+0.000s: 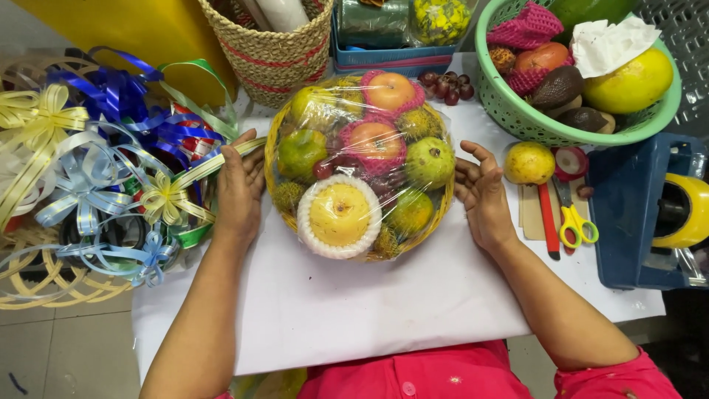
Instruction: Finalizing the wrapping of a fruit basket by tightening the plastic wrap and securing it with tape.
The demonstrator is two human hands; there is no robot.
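Observation:
A round yellow wicker fruit basket (437,214) wrapped in clear film stands in the middle of a white table sheet (354,303). It holds a yellow pear in white foam netting (340,214), green and orange fruits, and two apples in pink netting. My left hand (240,185) lies flat against the basket's left side, fingers pointing away from me. My right hand (481,191) cups the right side with fingers spread, touching the film.
A pile of ribbon bows (96,162) lies left of the basket. A green basket of fruit (517,111) stands at back right, a woven basket (273,52) behind. Yellow-handled scissors (572,218), a red knife (548,222), a loose yellow fruit (529,162) and a blue tape dispenser (642,214) sit right.

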